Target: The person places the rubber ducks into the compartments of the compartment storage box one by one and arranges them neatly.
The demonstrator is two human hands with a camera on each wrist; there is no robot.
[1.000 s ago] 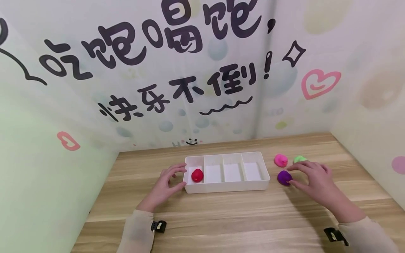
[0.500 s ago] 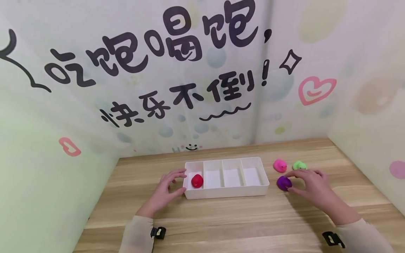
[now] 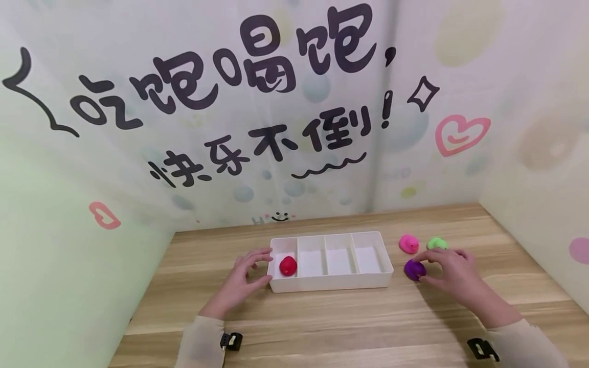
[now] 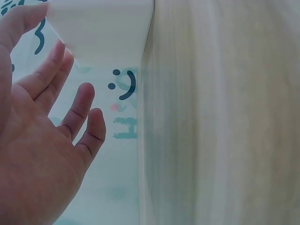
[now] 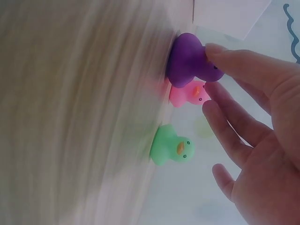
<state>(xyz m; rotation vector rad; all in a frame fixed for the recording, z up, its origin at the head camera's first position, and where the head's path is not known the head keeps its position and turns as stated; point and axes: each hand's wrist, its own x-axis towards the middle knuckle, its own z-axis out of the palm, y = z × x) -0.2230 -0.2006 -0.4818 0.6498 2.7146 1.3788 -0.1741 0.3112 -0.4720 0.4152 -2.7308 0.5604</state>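
A white divided tray (image 3: pixel 331 282) lies on the table. In its leftmost compartment is a rounded red toy (image 3: pixel 288 266). My left hand (image 3: pixel 244 276) holds the tray's left end, with thumb and fingertips at its corners; the left wrist view shows the other fingers off it. Right of the tray, my right hand (image 3: pixel 455 273) pinches a purple rubber duck (image 5: pixel 185 61) by the head between thumb and fingers. The duck stands upright on the table. Behind it are a pink rubber duck (image 3: pixel 409 244) and a green rubber duck (image 5: pixel 171 145), both untouched.
The wooden table (image 3: pixel 322 327) meets a printed back wall (image 3: pixel 221 204) behind the tray. Side walls close it in at left and right. Three more tray compartments, right of the red toy, show bare floors.
The head view has tilted up slightly, so everything sits lower in it. Hands, tray and ducks keep their places relative to one another.
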